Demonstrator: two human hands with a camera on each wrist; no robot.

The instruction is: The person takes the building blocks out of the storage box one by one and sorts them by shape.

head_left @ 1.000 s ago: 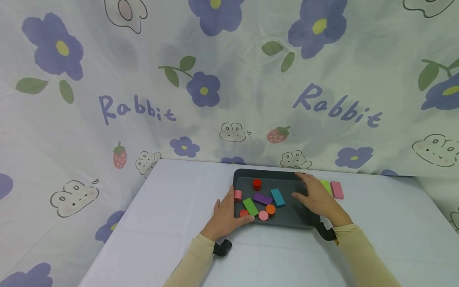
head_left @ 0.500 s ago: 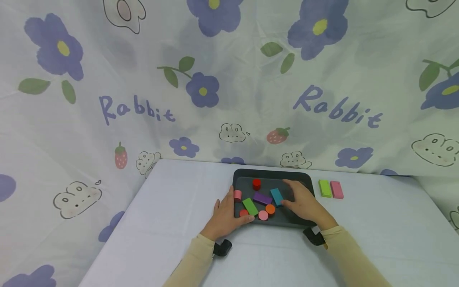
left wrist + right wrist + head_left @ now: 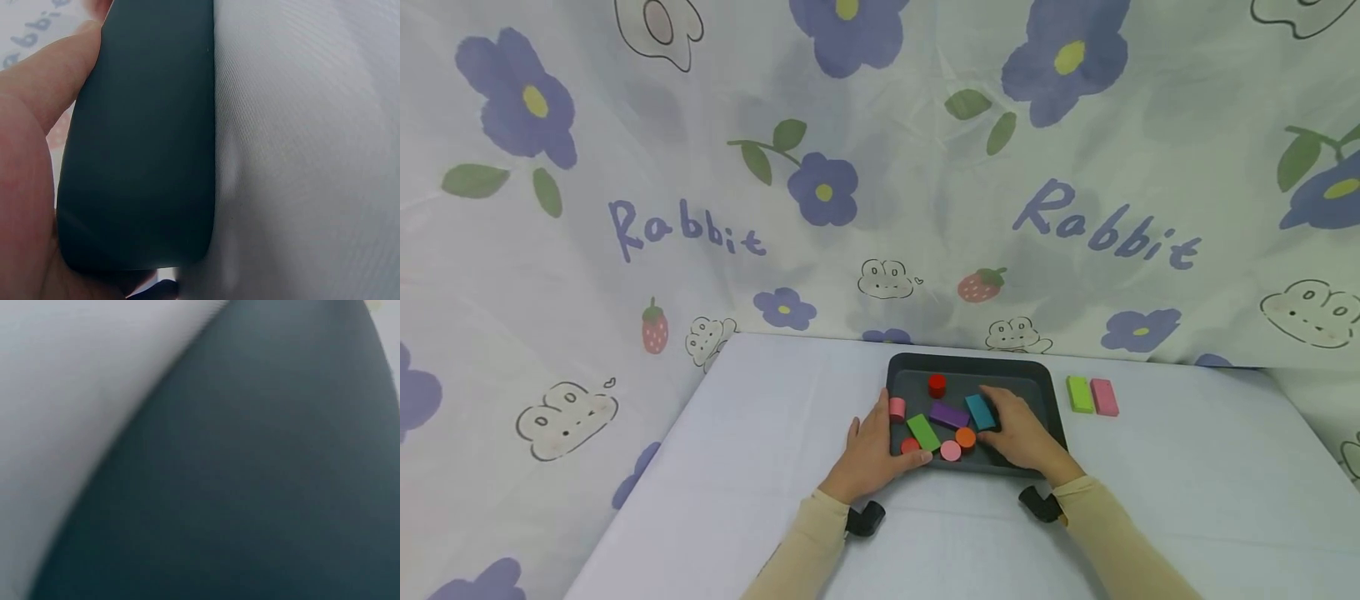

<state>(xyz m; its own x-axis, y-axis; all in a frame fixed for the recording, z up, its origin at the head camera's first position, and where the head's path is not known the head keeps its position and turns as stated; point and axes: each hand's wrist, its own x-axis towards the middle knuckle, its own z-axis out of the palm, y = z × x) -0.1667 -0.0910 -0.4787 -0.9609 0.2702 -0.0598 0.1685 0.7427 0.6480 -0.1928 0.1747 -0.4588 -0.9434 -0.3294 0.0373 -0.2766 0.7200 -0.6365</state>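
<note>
A dark grey tray holds several coloured toy blocks. My left hand grips its near left corner, thumb over the front rim and fingers along the left side; the left wrist view shows the thumb at the tray's edge. Inside the tray, my right hand spans the blue block, index finger at its far end and thumb near its close end. Beside that block lie a purple block and an orange cylinder. The right wrist view shows mostly the tray's wall, blurred.
Also in the tray are a green block, a pink disc, red cylinders and a pink cylinder. Right of the tray, a lime block and a pink block lie on the white table. A patterned curtain stands behind.
My right hand has moved left from the tray's right rim to the blue block, uncovering the lime block. The left hand and the tray have stayed in place.
</note>
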